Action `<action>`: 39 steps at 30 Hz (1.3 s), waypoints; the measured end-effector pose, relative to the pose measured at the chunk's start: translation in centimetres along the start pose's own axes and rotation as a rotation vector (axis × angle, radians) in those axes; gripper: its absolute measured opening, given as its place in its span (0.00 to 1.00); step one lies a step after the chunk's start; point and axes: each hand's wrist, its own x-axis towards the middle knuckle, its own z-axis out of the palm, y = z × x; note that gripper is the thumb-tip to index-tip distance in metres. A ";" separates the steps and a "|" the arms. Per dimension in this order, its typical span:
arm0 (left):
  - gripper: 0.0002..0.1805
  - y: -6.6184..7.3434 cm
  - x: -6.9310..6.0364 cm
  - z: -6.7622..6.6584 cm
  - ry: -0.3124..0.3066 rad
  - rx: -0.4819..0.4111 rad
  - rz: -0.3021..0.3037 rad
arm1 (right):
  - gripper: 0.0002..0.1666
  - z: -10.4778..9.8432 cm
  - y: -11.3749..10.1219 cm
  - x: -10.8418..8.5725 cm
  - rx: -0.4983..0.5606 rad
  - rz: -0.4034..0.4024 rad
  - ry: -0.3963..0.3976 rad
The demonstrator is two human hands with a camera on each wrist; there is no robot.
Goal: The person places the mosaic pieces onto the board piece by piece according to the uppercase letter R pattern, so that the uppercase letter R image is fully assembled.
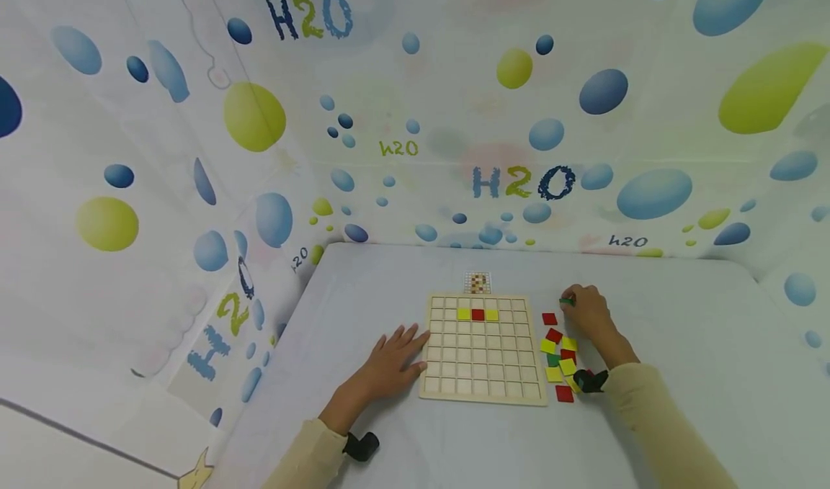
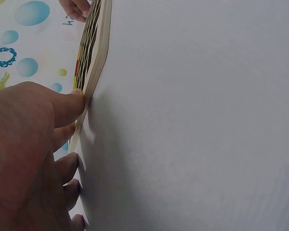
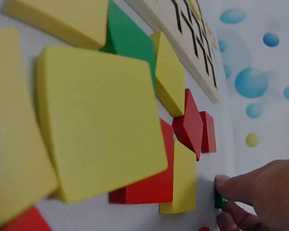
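Note:
My right hand pinches a green tile right of the wooden grid board; the right wrist view also shows this hand with the green tile at its fingertips. My left hand lies spread on the table, its fingertips at the board's left edge. In the left wrist view the left hand touches the board's side with thumb and a finger. On the board's upper part a red tile sits between two yellow tiles.
Loose red, yellow and green tiles, among them a yellow one and a red one, lie right of the board, some overlapping. A small printed pattern card lies behind the board. A patterned curtain hangs beyond the table.

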 end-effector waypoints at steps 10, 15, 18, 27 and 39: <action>0.33 0.0 -0.2 0.0 0.011 -0.010 0.006 | 0.23 -1.2 0.7 -0.4 0.097 0.063 -0.011; 0.33 0.1 -0.1 0.1 -0.001 -0.003 0.000 | 0.22 -1.6 1.0 -0.7 0.094 0.071 0.032; 0.33 0.0 -0.1 0.1 -0.001 0.003 -0.004 | 0.22 -1.2 1.4 -0.5 0.096 0.041 0.038; 0.33 -0.1 -0.1 0.0 0.008 0.001 -0.001 | 0.21 1.1 1.5 0.5 0.085 -0.051 0.035; 0.33 0.1 -0.3 0.0 0.019 -0.005 0.014 | 0.21 2.3 -1.6 -0.3 0.031 -0.151 0.045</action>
